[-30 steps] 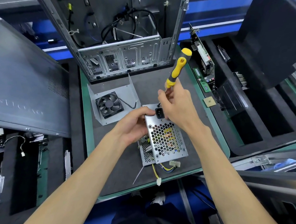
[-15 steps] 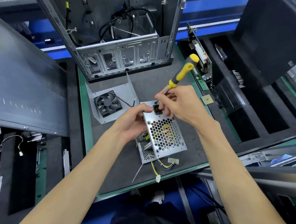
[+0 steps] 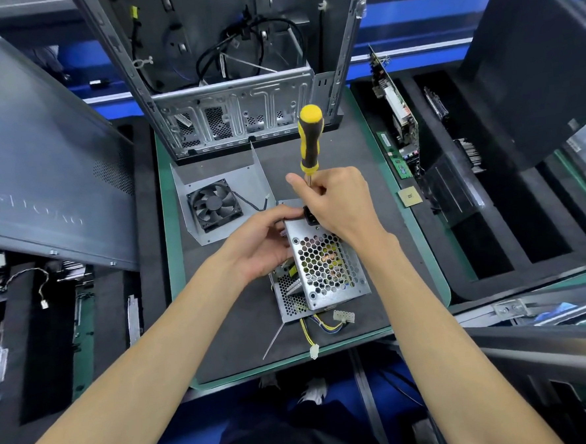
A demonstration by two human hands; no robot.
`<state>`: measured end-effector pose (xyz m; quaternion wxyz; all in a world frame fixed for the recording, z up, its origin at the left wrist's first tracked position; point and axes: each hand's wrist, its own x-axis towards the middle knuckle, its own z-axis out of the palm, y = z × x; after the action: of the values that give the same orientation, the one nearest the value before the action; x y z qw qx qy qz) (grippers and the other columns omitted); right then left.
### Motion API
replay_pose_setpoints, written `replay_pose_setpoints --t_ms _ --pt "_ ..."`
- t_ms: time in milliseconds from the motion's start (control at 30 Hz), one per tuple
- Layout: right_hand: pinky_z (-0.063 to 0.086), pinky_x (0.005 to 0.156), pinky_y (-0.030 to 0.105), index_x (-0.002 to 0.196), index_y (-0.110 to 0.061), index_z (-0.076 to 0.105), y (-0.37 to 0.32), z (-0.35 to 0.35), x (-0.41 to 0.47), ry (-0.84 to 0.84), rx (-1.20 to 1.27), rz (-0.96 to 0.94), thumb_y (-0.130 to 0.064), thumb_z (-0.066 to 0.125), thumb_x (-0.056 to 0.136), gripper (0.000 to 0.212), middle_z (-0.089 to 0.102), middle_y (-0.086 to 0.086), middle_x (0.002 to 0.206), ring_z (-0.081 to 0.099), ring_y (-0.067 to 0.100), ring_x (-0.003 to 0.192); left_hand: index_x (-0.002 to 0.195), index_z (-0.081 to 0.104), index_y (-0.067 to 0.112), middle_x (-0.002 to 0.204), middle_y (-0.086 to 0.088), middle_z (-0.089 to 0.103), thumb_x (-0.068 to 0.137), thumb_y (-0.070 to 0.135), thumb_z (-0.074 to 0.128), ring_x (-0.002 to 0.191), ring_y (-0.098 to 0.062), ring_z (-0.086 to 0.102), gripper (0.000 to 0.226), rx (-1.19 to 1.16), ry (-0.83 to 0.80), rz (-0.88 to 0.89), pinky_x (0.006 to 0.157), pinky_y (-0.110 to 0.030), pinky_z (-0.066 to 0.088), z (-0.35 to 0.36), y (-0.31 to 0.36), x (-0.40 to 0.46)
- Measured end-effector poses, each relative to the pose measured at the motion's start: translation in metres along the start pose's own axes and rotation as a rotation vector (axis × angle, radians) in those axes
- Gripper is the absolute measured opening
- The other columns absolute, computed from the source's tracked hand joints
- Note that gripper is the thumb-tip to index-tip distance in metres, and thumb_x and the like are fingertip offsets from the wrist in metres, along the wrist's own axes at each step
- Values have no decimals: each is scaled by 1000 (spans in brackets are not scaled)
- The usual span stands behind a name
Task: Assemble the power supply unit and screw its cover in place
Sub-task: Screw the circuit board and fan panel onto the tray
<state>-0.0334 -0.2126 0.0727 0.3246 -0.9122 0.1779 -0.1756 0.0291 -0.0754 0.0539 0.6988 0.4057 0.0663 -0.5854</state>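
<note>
The right hand (image 3: 338, 205) is gripping the yellow-and-black screwdriver (image 3: 310, 140) nearly upright over the top edge of the power supply unit (image 3: 325, 264) — lying mid-tabletop (image 3: 229, 332) near the cover with its fan (image 3: 215, 206) — while the left hand (image 3: 262, 244) is grasping the unit's left side.

Open computer case (image 3: 228, 88) stands behind a loose processor chip (image 3: 409, 197).

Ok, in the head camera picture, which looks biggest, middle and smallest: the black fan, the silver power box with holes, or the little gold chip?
Largest to smallest, as they look:
1. Silver power box, though it sits nearer the camera, which may enlarge it.
2. Black fan.
3. Gold chip, clearly the smallest.
</note>
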Motion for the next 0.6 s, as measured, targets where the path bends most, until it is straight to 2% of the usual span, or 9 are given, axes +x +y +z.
replay_pose_setpoints --t_ms 67,133,200,267,333,400,467,533,600 --pt "25 56 33 49 -24 22 0 1 3 -4 15 -12 -35 68 100 69 27 -5 42 29 18 46 129 52 7 126 -7 23 84 15 69 118 -34 41 49 -4 -6 10 112 -57 43 -2 0 -1" --pt "27 55 35 50 -25 22 2 3 3 1 39 -18 -33 68 100 68 26 -4 44 27 22 48 123 59 6 117 -10 39 87 25 70 110 -33 49 43 22 22 20 94 -49 58 -5 0 -2" --pt "30 54 39 51 -25 22 3 4 3 15 66 -20 -31 68 100 68 29 1 45 26 25 50 119 66 9 106 -11 62 92 38 67 97 -30 68 40 94 52 29 76 -41 62 -8 3 -4" --pt "33 54 40 51 -24 22 4 4 3 23 85 -18 -30 68 101 68 32 5 47 26 25 51 120 68 11 111 -7 69 98 50 57 94 -27 73 46 211 69 40 72 -41 61 -11 8 -8" --pt "32 54 39 51 -24 23 4 3 3 10 91 -12 -30 68 101 68 32 4 47 27 24 51 117 69 11 119 -6 68 102 57 45 95 -22 73 54 434 184 98 67 -41 61 -12 16 -13" --pt "30 54 36 51 -23 23 5 2 4 -8 88 -6 -30 68 101 68 29 0 46 27 23 50 108 69 16 119 -6 66 104 58 38 99 -20 70 52 687 395 270 60 -39 61 -6 30 -21" --pt "27 54 35 51 -23 22 6 1 5 -26 87 -3 -30 67 101 68 26 -3 46 25 21 50 100 65 23 106 -2 66 99 60 45 98 -16 66 43 881 519 603 59 -35 61 9 50 -31" --pt "24 54 36 52 -23 22 5 1 5 -36 88 -1 -30 67 101 67 23 -4 46 22 20 50 101 61 23 96 2 63 90 63 59 89 -13 62 41 1084 471 931 66 -30 58 33 67 -44" --pt "22 54 38 53 -22 22 4 1 5 -40 86 -4 -29 67 100 66 23 -3 47 22 21 52 103 58 19 93 -1 62 82 61 72 82 -15 57 49 1283 393 1082 67 -26 49 60 75 -52"
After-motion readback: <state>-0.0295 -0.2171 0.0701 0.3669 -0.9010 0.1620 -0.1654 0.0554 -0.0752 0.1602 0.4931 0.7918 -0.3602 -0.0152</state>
